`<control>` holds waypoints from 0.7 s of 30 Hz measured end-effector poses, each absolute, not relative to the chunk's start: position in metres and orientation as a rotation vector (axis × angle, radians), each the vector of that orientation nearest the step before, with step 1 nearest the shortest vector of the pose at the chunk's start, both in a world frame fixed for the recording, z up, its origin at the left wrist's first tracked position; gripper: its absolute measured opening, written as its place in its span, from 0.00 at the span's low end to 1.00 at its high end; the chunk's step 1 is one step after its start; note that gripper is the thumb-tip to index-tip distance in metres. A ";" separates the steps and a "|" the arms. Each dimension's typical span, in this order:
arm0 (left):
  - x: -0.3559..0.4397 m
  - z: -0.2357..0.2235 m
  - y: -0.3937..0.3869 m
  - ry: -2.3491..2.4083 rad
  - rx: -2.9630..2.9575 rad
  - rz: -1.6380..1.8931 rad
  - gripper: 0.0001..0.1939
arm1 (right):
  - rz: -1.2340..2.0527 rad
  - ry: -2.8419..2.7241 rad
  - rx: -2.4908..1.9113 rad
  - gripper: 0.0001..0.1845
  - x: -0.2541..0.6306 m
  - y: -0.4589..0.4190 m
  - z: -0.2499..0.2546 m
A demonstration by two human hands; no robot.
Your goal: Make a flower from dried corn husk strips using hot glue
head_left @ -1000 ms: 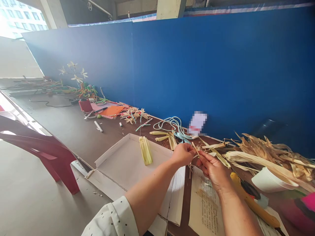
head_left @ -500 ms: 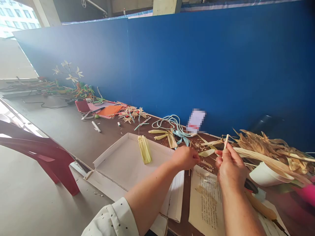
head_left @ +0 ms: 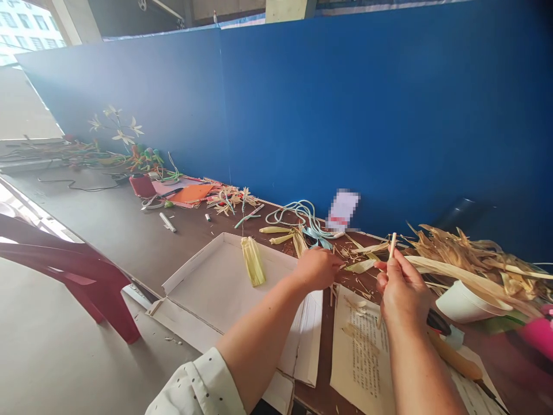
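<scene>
A blue wall [head_left: 337,104] runs behind a long brown table [head_left: 142,242], with a red chair [head_left: 99,300] at the left. The right hand [head_left: 405,291] pinches a pale stick [head_left: 393,246] between thumb and fingers; the stick points up, near the dry husks [head_left: 488,256] and the white cup [head_left: 469,305]. The left hand [head_left: 317,268] is at the box [head_left: 207,282] edge, its fingers bent towards the scraps [head_left: 363,285]; whether it grips anything, I cannot tell. A green husk [head_left: 253,262] lies in the box, and a printed sheet [head_left: 358,357] lies between the two forearms
</scene>
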State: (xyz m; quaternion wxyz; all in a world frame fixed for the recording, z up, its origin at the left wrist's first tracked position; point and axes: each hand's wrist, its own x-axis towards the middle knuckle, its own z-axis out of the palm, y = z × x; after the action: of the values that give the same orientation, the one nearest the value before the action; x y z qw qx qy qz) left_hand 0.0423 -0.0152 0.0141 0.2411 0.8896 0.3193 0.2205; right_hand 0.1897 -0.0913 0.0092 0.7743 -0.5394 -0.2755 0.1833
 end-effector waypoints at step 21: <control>0.040 0.024 -0.029 1.024 2.813 0.148 0.12 | 0.344 -0.860 -1.305 0.34 0.193 -0.087 -0.004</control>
State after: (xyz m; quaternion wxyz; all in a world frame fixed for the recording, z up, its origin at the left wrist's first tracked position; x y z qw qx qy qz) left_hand 0.0404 -0.0287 0.0238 0.0723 0.9361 0.3408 0.0493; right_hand 0.1929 -0.0875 -0.0041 0.6968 -0.5850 -0.3855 0.1540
